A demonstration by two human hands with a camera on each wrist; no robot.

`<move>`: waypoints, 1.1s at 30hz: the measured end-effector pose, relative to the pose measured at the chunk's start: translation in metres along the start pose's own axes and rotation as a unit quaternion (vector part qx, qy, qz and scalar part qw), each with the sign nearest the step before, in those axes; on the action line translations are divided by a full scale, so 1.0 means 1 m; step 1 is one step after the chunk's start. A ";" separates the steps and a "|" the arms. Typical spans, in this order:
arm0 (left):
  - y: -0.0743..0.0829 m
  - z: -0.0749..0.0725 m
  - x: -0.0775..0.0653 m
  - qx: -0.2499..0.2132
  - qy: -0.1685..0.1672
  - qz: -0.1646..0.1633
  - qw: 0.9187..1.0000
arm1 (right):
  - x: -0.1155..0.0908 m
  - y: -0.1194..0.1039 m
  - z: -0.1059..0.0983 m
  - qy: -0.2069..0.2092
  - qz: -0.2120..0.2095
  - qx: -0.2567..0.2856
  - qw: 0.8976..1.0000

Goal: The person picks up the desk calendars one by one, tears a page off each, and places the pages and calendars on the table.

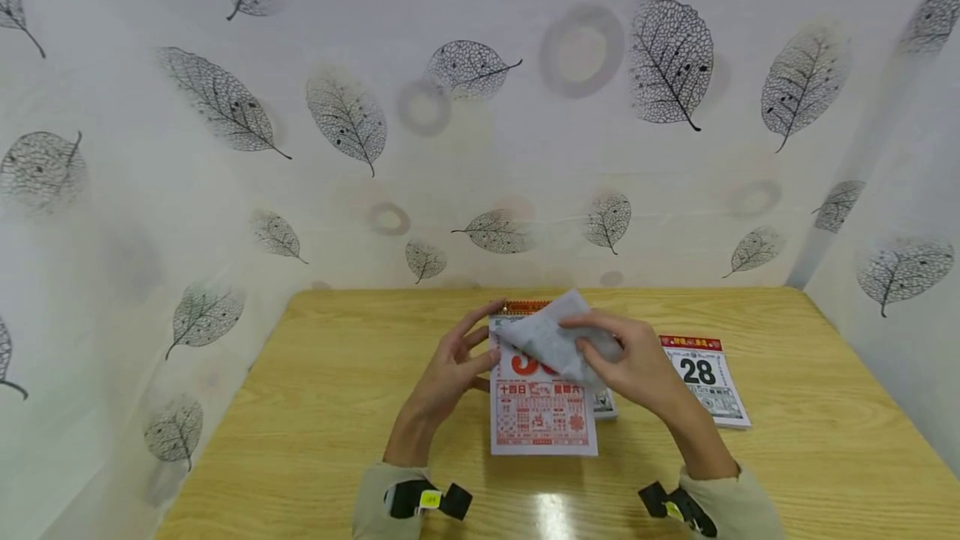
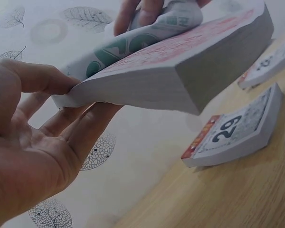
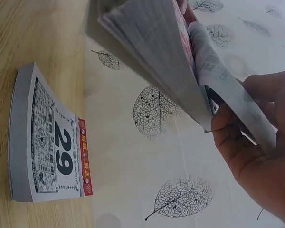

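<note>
A thick tear-off calendar (image 1: 540, 432) with red print is held up off the table. My left hand (image 1: 442, 369) grips its left edge; in the left wrist view the thumb lies on top of the page block (image 2: 133, 90) and fingers support it from below. My right hand (image 1: 637, 361) pinches the top sheet (image 1: 558, 336), which is folded back diagonally across the page. Seen from the right wrist, that curled sheet (image 3: 232, 92) runs between thumb and fingers. Part of the large red number beneath is covered by the sheet.
A calendar showing 29 (image 3: 52, 147) lies on the wooden table (image 1: 337, 407), mostly hidden behind the held one in the head view. To the right lies a calendar showing 28 (image 1: 705, 382). Leaf-patterned wall covering (image 1: 480, 157) rises behind the table.
</note>
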State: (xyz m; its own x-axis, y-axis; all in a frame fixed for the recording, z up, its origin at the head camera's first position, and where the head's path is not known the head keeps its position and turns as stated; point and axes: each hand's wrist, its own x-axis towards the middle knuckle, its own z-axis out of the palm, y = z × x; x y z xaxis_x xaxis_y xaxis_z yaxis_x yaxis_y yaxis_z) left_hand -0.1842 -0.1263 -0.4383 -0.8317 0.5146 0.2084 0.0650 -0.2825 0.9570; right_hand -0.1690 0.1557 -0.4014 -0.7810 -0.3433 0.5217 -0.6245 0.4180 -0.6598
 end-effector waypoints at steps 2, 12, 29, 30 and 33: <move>0.000 0.000 0.000 0.000 0.001 0.002 1.000 | -0.001 0.002 -0.001 0.000 0.000 0.006 1.000; -0.006 0.004 0.003 0.012 -0.007 -0.009 1.000 | -0.006 0.008 -0.009 -0.002 0.042 0.036 0.998; -0.010 0.006 0.003 0.005 -0.012 0.017 1.000 | -0.002 0.013 -0.016 0.062 0.022 0.068 0.996; -0.010 0.006 0.003 0.006 -0.009 0.015 1.000 | -0.002 0.014 -0.016 0.059 0.028 0.068 0.996; -0.009 0.005 0.004 0.009 -0.009 0.013 1.000 | -0.002 0.016 -0.018 0.056 0.046 0.073 0.995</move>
State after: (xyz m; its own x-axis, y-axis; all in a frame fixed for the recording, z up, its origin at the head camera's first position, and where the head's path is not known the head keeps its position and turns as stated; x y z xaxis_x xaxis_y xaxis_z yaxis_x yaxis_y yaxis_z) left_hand -0.1851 -0.1173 -0.4452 -0.8198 0.5212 0.2375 0.0969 -0.2825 0.9544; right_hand -0.1774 0.1780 -0.4038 -0.8362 -0.2106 0.5065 -0.5485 0.3135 -0.7752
